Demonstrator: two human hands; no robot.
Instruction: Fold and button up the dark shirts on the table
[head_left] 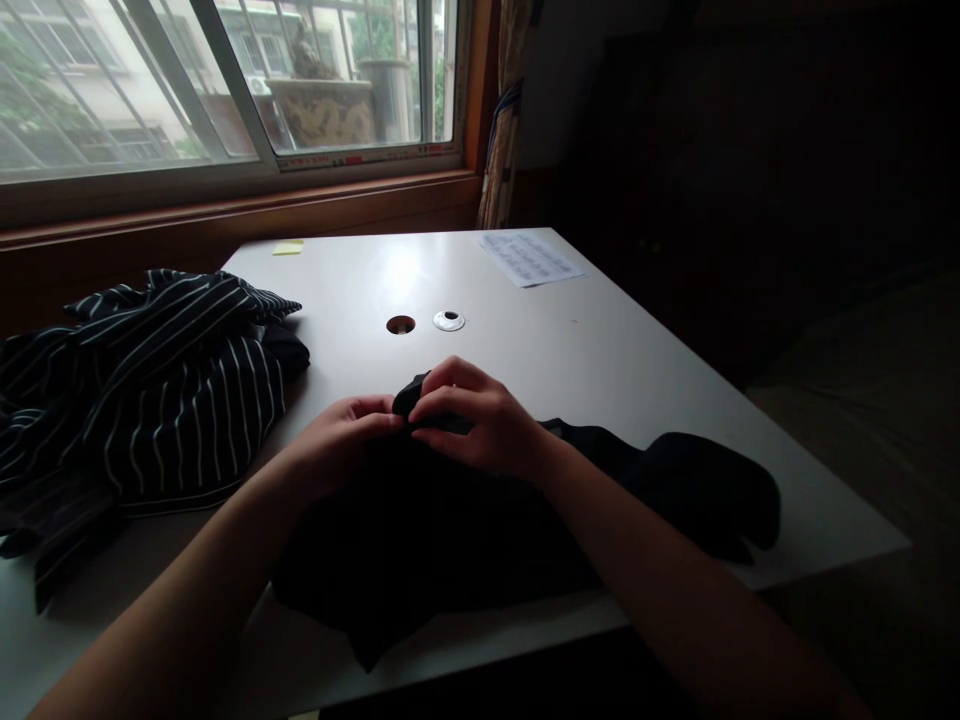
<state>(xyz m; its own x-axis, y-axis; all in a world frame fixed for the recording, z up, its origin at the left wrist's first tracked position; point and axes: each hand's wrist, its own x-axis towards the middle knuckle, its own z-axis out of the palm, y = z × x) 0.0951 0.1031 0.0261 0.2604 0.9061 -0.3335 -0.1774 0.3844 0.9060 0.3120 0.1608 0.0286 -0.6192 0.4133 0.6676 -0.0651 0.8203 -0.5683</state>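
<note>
A black garment [450, 540] lies spread across the near part of the white table [645, 370], with one sleeve-like part reaching to the right. Its raised upper edge, perhaps a collar, is pinched by my left hand [345, 430], thumb and fingers pressed together. My right hand [480, 415] meets the left there, its thumb and fingertips closing on the same edge. The dark cloth hides any small detail between the fingertips.
A heap of black-and-white striped cloth [187, 390] rests at the left. Behind my hands are a round hole [400, 325] in the tabletop and a round cover [449, 321]. Farther back lie a printed sheet [531, 258] and a yellow note [288, 247], below a window [225, 90].
</note>
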